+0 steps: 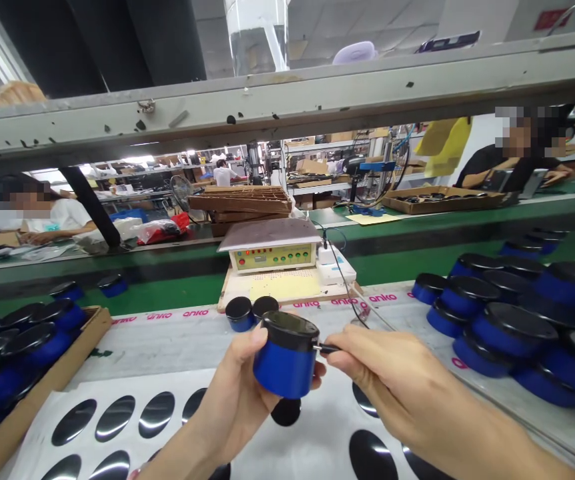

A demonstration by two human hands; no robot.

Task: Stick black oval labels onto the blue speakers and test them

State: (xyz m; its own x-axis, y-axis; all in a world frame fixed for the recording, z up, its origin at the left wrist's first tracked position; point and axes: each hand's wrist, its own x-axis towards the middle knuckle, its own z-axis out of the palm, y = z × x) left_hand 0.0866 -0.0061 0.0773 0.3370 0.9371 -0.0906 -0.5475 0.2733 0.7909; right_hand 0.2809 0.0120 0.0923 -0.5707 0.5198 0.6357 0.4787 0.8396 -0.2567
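Note:
My left hand (227, 393) is wrapped around a round blue housing (285, 367) with a black top, tilted slightly towards me. In my right hand (397, 373) is a slim dark tool (328, 348), pinched between the fingers. Its thin metal tip meets the black rim on the housing's right side; the exact kind of tool cannot be made out. Below both hands lies a white sheet (312, 447) bearing several black discs (156, 413). Just behind the held piece stand two more blue housings (239, 315).
At left, a cardboard box (87, 343) holds several blue housings; many more are stacked at right (507, 333). A control box (272, 257) with buttons and a cable sits ahead. An overhead shelf beam (287, 93) crosses the view. Co-workers sit across the green bench.

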